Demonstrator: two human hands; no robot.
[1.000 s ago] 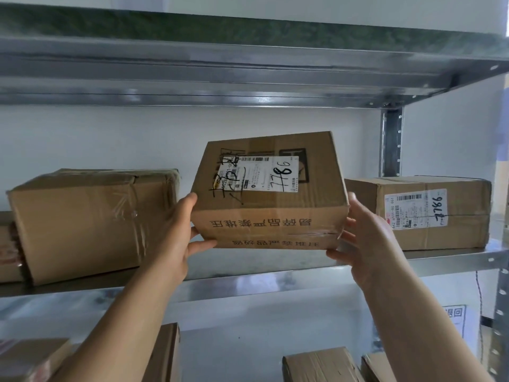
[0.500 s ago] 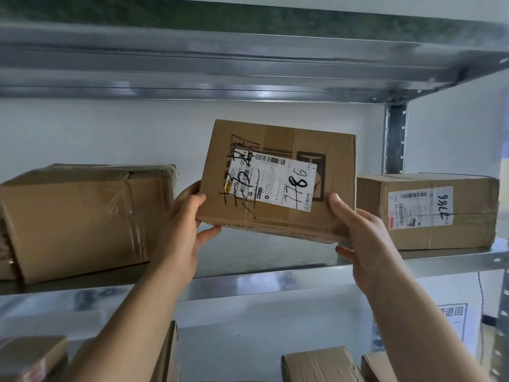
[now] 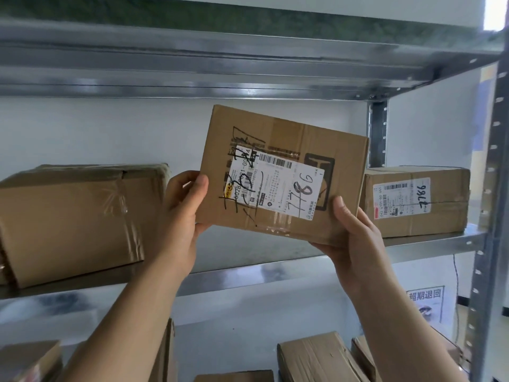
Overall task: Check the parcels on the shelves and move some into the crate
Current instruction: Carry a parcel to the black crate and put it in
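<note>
Head: parcel (image 3: 281, 175) between left hand (image 3: 183, 213), right hand (image 3: 355, 238)

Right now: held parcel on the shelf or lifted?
Lifted and tilted: left hand and right hand hold the parcel above the shelf, label facing camera.

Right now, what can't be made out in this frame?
Head view:
Crate: outside the frame.
Held box: back hidden; small label print unreadable.
Left hand and right hand: most fingers hidden behind the held box.
Left box: cut off by the left edge.
Lower boxes: cut off by the bottom edge.
</note>
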